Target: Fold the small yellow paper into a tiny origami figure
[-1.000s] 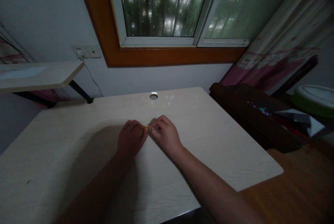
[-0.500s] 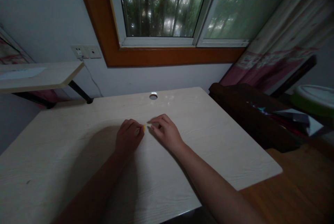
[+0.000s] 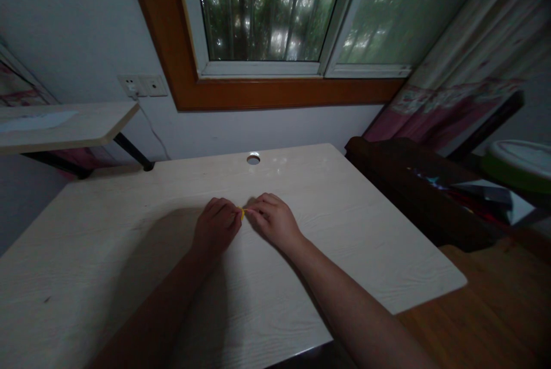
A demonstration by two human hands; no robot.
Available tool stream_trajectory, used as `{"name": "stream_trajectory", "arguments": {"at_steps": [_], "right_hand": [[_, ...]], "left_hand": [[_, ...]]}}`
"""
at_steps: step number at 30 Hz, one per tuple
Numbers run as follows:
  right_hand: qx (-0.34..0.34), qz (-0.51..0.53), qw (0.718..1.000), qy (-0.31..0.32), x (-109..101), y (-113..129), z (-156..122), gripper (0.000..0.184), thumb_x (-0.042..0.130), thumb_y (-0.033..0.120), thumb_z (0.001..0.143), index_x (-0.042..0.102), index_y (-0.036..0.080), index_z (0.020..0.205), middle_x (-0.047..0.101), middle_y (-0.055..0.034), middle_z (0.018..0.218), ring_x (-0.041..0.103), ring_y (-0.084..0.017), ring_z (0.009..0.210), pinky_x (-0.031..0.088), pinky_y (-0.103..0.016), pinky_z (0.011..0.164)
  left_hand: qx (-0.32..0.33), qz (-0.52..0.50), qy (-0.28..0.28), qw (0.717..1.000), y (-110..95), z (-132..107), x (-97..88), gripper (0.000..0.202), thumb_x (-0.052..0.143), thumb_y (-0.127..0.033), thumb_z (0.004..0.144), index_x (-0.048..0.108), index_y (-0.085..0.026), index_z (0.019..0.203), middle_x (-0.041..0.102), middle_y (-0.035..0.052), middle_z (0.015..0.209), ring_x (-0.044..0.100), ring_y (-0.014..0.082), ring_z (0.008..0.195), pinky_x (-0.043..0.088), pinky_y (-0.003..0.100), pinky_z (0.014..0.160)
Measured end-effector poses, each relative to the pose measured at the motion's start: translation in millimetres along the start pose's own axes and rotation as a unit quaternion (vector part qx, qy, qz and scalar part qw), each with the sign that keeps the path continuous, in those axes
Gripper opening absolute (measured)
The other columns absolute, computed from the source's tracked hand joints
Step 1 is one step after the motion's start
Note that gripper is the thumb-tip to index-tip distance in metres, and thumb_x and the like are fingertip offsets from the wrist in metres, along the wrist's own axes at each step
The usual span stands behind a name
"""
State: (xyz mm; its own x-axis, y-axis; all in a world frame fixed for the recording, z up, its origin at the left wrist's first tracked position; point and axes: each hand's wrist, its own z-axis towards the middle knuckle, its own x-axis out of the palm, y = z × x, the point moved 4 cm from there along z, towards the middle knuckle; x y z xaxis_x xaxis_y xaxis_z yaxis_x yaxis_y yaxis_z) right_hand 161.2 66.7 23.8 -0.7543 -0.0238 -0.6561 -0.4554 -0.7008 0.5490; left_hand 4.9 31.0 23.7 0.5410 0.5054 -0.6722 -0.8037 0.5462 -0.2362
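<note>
A small, thin yellow thing shows between my two hands, over the middle of the pale desk. It is too small to tell its kind. My left hand is closed in a pinch on it, with the fingers covering most of it. From the other side, my right hand pinches a thin strand of it between thumb and forefinger. Only a narrow gap parts the two sets of fingertips.
A raised shelf on black legs stands at the back left, with a paper on it. Behind the desk's round cable hole are the wall and window. A dark wooden piece of furniture stands right of the desk.
My right hand's thumb and forefinger have closed from apart onto a strand of the yellow thing. My left hand has shifted slightly to the right, still pinching it.
</note>
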Motion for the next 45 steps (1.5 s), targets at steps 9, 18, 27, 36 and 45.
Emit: {"name": "stream_trajectory", "arguments": {"at_steps": [9,18,27,36,45], "right_hand": [[-0.032,-0.015,0.999,-0.009,1,1,0,0.012,0.062,0.024,0.089,0.07,0.023,0.098,0.067,-0.0059,0.094,0.056,-0.021,0.092,0.045,-0.036,0.084],[-0.05,-0.044,0.998,-0.005,3,0,-2,0.007,0.06,0.021,0.09,0.067,0.021,0.092,0.066,-0.0063,0.092,0.055,-0.021,0.088,0.044,-0.037,0.081],[-0.047,-0.048,0.998,-0.001,3,2,-2,0.007,0.061,0.022,0.089,0.067,0.021,0.093,0.066,-0.0061,0.092,0.055,-0.021,0.088,0.043,-0.037,0.081],[-0.034,-0.044,0.998,-0.005,6,0,-3,0.005,0.063,0.02,0.087,0.066,0.022,0.09,0.065,-0.0059,0.092,0.055,-0.021,0.088,0.044,-0.037,0.081],[-0.045,-0.053,0.998,-0.005,5,10,-4,0.005,0.059,0.018,0.087,0.064,0.02,0.085,0.062,-0.0067,0.088,0.054,-0.021,0.084,0.044,-0.036,0.077]], "left_hand": [[0.016,0.025,0.039,0.999,4,-3,5.7,0.006,0.058,-0.018,0.089,0.061,-0.019,0.085,0.065,0.0037,0.082,0.057,0.0193,0.082,0.049,0.037,0.082],[0.029,0.015,0.042,0.999,0,0,1.7,0.004,0.059,-0.018,0.087,0.062,-0.02,0.089,0.067,0.0043,0.086,0.059,0.0197,0.085,0.049,0.038,0.084],[0.041,0.018,0.035,0.998,-2,1,0.4,0.004,0.059,-0.016,0.087,0.061,-0.019,0.085,0.065,0.0035,0.081,0.059,0.019,0.082,0.048,0.038,0.083],[0.038,0.032,0.033,0.998,-2,0,2.0,0.005,0.059,-0.015,0.085,0.059,-0.019,0.082,0.064,0.004,0.08,0.057,0.0195,0.082,0.049,0.037,0.083],[0.048,0.041,0.028,0.998,-7,0,2.0,0.01,0.058,-0.013,0.084,0.057,-0.019,0.076,0.062,0.0041,0.075,0.055,0.0204,0.08,0.05,0.039,0.081]]}}
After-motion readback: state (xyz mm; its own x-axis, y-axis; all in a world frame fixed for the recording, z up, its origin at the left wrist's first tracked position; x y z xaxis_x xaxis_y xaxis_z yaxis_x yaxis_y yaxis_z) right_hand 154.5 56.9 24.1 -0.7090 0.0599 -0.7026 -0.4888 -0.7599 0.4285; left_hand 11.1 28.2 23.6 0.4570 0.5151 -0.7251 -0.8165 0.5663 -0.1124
